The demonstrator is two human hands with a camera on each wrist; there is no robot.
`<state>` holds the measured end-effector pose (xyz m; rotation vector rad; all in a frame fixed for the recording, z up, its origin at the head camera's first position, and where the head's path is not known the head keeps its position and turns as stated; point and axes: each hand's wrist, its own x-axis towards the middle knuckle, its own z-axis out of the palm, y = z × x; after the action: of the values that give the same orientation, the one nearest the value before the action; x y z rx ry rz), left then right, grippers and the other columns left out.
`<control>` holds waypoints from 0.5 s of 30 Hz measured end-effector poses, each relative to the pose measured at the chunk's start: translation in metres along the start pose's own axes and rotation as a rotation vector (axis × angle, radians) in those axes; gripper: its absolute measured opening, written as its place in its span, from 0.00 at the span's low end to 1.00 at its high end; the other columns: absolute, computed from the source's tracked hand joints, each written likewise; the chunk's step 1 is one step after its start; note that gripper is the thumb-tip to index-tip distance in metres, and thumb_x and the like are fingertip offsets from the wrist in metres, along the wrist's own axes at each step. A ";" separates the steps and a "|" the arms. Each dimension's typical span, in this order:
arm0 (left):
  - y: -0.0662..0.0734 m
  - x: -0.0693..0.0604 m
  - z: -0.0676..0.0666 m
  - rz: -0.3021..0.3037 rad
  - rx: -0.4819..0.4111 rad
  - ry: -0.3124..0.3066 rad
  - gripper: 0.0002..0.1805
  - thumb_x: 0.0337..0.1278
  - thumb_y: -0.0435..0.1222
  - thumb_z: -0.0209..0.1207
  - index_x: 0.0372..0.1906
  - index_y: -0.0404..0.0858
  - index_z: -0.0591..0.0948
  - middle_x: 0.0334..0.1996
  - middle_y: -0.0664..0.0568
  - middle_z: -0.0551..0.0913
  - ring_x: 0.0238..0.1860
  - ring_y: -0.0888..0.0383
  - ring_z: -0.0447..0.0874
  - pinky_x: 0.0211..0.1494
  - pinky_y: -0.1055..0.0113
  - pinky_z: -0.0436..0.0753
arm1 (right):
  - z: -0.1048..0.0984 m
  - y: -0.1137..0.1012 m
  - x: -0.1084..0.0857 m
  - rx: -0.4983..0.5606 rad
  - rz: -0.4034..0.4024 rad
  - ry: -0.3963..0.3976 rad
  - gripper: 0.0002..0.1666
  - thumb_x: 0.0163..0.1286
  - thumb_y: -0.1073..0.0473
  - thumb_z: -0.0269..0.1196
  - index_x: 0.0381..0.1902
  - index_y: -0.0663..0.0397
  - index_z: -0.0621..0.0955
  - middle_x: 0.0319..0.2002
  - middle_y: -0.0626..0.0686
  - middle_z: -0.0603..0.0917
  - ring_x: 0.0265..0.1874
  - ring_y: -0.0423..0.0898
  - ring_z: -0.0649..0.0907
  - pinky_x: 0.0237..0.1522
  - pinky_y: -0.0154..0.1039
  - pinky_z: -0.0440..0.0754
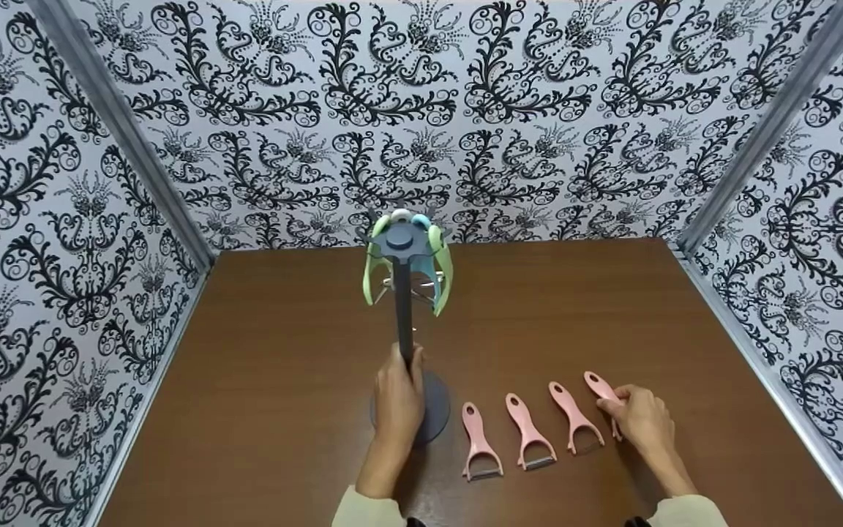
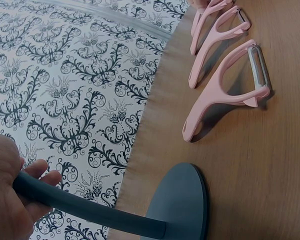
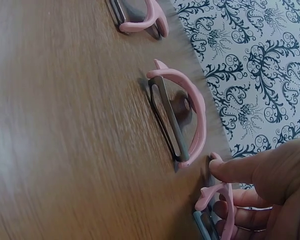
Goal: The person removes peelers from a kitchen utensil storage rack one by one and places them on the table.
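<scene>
Four pink peelers in a row on the brown table (image 1: 282,366), and here's the count from left to right: first peeler (image 1: 476,428), second peeler (image 1: 521,417), third peeler (image 1: 571,406), fourth peeler (image 1: 601,387). And it's the fourth that the right hand (image 1: 645,419) has, thumb and fingers pinching it at the right end of the row! Whether it is off the wood, I cannot tell.

Over to the left hand (image 1: 399,395), wrapped around the pole of one dark grey stand (image 1: 402,307), its round base (image 1: 432,410) just beside the first peeler. Up top, at least four more peelers hang: two green peelers (image 1: 444,274), one blue peeler (image 1: 425,274) and one white peeler (image 1: 400,214). They crowd together, pole in front, so their blades are hard to sort out, and there may be more behind.

Now the hidden bits: from the head, the right hand covers much of the fourth peeler's blade end; the right wrist view finds its head, cut by the lower edge. The left hand masks part of the base, and the left wrist view trims that hand at the side.

Two pale sleeves (image 1: 370,510) run off the bottom, and black-and-white scrolled panels (image 1: 392,95) rise on three sides, with two grey metal posts (image 1: 121,132) at the corners.
</scene>
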<state>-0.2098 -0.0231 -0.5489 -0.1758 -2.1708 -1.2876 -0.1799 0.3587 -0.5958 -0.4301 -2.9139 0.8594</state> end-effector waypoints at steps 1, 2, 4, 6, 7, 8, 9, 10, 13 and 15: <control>0.000 0.000 0.000 -0.001 0.002 -0.001 0.05 0.75 0.34 0.60 0.43 0.36 0.80 0.30 0.53 0.82 0.28 0.58 0.80 0.31 0.59 0.80 | 0.000 0.000 0.000 -0.003 0.002 -0.006 0.20 0.67 0.52 0.72 0.47 0.63 0.85 0.40 0.64 0.87 0.40 0.65 0.85 0.39 0.64 0.78; 0.001 0.000 -0.001 -0.003 0.005 -0.001 0.05 0.75 0.34 0.60 0.43 0.36 0.80 0.30 0.53 0.82 0.28 0.57 0.81 0.31 0.58 0.80 | 0.000 0.000 0.000 -0.006 0.004 -0.011 0.20 0.68 0.52 0.71 0.48 0.63 0.85 0.40 0.64 0.87 0.40 0.65 0.85 0.39 0.65 0.78; 0.001 0.000 -0.001 -0.005 0.012 -0.001 0.04 0.74 0.34 0.60 0.43 0.36 0.80 0.30 0.53 0.83 0.28 0.57 0.81 0.31 0.58 0.80 | 0.000 0.000 0.000 -0.012 0.003 -0.016 0.21 0.69 0.52 0.71 0.49 0.64 0.84 0.41 0.64 0.87 0.41 0.66 0.85 0.39 0.65 0.77; 0.002 -0.001 -0.001 -0.006 0.015 -0.001 0.04 0.74 0.34 0.60 0.44 0.36 0.81 0.30 0.53 0.83 0.29 0.57 0.81 0.31 0.58 0.81 | 0.000 0.000 0.000 -0.018 -0.003 -0.017 0.21 0.69 0.52 0.70 0.49 0.64 0.84 0.42 0.65 0.87 0.42 0.67 0.85 0.40 0.66 0.77; 0.002 -0.001 -0.001 -0.006 0.016 0.000 0.04 0.74 0.34 0.60 0.44 0.36 0.81 0.30 0.53 0.83 0.29 0.57 0.81 0.31 0.58 0.81 | 0.000 0.000 0.000 -0.020 -0.005 -0.016 0.22 0.69 0.51 0.70 0.50 0.64 0.84 0.42 0.66 0.87 0.43 0.68 0.84 0.41 0.66 0.77; 0.001 -0.001 -0.001 -0.006 0.018 0.001 0.04 0.74 0.34 0.60 0.44 0.36 0.81 0.30 0.53 0.83 0.29 0.56 0.82 0.31 0.57 0.81 | 0.000 0.000 -0.001 -0.021 -0.007 -0.016 0.22 0.69 0.51 0.70 0.50 0.64 0.84 0.43 0.66 0.87 0.44 0.69 0.84 0.41 0.67 0.77; 0.001 -0.001 -0.001 -0.005 0.018 0.002 0.04 0.74 0.34 0.60 0.44 0.36 0.81 0.30 0.53 0.83 0.29 0.56 0.82 0.32 0.57 0.81 | 0.000 0.000 -0.001 -0.022 -0.010 -0.016 0.23 0.68 0.51 0.70 0.50 0.65 0.84 0.44 0.67 0.87 0.45 0.70 0.84 0.42 0.67 0.77; 0.001 -0.001 -0.001 -0.005 0.019 0.002 0.04 0.74 0.34 0.60 0.44 0.36 0.81 0.31 0.53 0.83 0.29 0.56 0.82 0.32 0.57 0.81 | 0.000 0.000 -0.001 -0.023 -0.012 -0.019 0.23 0.68 0.50 0.70 0.51 0.65 0.84 0.45 0.67 0.86 0.46 0.71 0.83 0.42 0.68 0.77; 0.001 -0.001 -0.001 -0.005 0.018 0.000 0.04 0.74 0.34 0.60 0.44 0.36 0.81 0.30 0.53 0.83 0.29 0.57 0.81 0.31 0.58 0.80 | -0.002 -0.001 0.000 -0.019 -0.022 -0.024 0.26 0.68 0.48 0.70 0.51 0.66 0.84 0.47 0.68 0.86 0.48 0.72 0.83 0.43 0.68 0.77; 0.001 -0.001 -0.002 -0.006 0.016 -0.003 0.04 0.74 0.34 0.60 0.44 0.37 0.81 0.30 0.53 0.82 0.29 0.57 0.80 0.31 0.58 0.80 | -0.002 -0.001 0.000 -0.012 -0.030 -0.026 0.27 0.68 0.47 0.70 0.52 0.66 0.84 0.47 0.67 0.87 0.48 0.71 0.83 0.43 0.68 0.77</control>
<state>-0.2083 -0.0238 -0.5480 -0.1648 -2.1852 -1.2740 -0.1797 0.3590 -0.5935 -0.3780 -2.9428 0.8510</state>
